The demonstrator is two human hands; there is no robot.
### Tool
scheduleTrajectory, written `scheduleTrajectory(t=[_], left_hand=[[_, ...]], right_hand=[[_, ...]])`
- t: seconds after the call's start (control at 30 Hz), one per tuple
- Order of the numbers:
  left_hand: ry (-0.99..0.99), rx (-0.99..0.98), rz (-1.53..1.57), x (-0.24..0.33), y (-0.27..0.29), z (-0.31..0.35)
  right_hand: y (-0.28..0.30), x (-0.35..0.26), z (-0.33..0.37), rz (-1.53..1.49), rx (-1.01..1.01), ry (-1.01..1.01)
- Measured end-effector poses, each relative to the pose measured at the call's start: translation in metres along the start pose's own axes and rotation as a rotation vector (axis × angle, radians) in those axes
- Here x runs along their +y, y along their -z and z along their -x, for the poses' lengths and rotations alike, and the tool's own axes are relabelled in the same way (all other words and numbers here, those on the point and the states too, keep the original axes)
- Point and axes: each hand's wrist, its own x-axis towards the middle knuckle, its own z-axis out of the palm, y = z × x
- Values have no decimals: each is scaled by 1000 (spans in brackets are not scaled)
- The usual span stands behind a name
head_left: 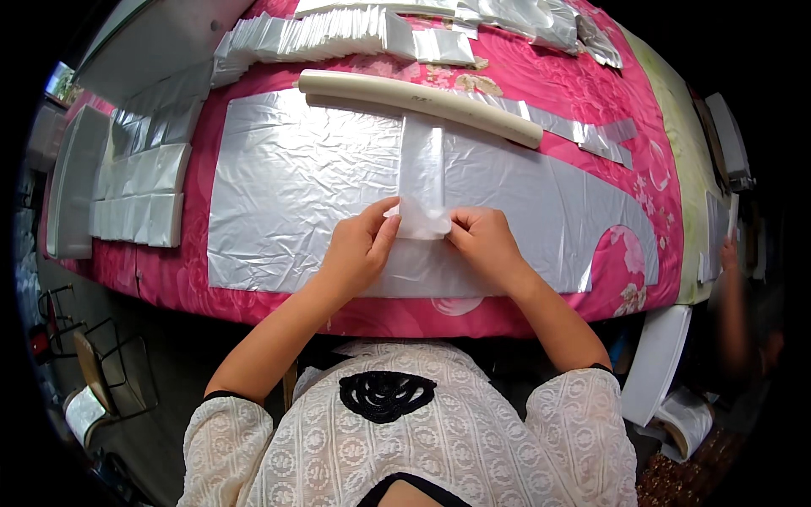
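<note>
Between my two hands is the near end of a narrow clear plastic bag (421,173), which lies flat and runs away from me. My left hand (358,245) pinches its left corner between thumb and fingers. On the other side, my right hand (487,243) grips the right corner in a similar pinch. The held edge is whitish, crumpled and turned up a little. Underneath lies a large creased silver plastic sheet (287,194). The bag's far end reaches a long cream tube (414,100) lying across the sheet.
A pink floral cloth (372,316) covers the table. Folded silvery packets stand in a long row (304,38) at the back, with more stacked (144,198) at the left beside a white box (80,182). Flat silver strips (574,131) lie right of the tube. Another person's arm (733,296) shows far right.
</note>
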Motion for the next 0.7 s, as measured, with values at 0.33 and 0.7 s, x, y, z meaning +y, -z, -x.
scheduleTrajectory(t=[0.33,0.7], left_hand=[[-289,-171,-745,-2,-23,9],[-322,-149,-816,-4,-23,8]], right_hand=[[12,-13,-33,-70,-209,-396],[4,13,-13,797,123,704]])
